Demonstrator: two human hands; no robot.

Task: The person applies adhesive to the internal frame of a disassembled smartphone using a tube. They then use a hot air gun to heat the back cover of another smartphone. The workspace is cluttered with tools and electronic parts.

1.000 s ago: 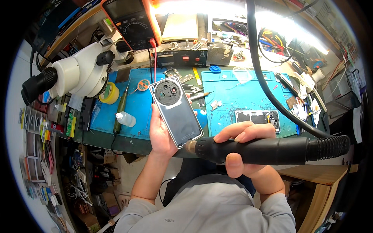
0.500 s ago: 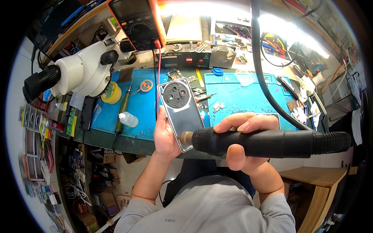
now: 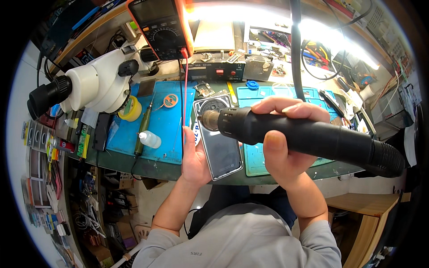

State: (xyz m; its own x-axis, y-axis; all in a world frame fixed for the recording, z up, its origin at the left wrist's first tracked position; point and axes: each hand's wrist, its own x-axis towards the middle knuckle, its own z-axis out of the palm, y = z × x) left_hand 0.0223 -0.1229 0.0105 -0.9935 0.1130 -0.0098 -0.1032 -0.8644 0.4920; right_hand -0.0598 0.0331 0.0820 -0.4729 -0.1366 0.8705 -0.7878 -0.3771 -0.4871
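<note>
My left hand (image 3: 195, 161) holds a smartphone (image 3: 222, 154) by its left edge, above the front of the bench, its back facing up. The phone back is dark grey with a pale frame and a round black camera ring at the far end. My right hand (image 3: 290, 143) is wrapped round the thick black handle of a hot air gun (image 3: 321, 136). Its metal nozzle points left and sits over the camera end, hiding part of the ring. Whether nozzle and phone touch, I cannot tell. A black hose runs from the handle's right end.
Blue mats (image 3: 167, 143) cover parts of the bench. On the left stand a white microscope (image 3: 91, 85), a yellow spool (image 3: 130, 108), a small white bottle (image 3: 150, 139) and a green pen-shaped tool (image 3: 143, 129). An orange multimeter (image 3: 163, 35) hangs ahead, its leads dropping near my left hand.
The hot air gun's nozzle has moved from the phone's near end to the camera ring. The phone has shifted slightly right and nearer to me.
</note>
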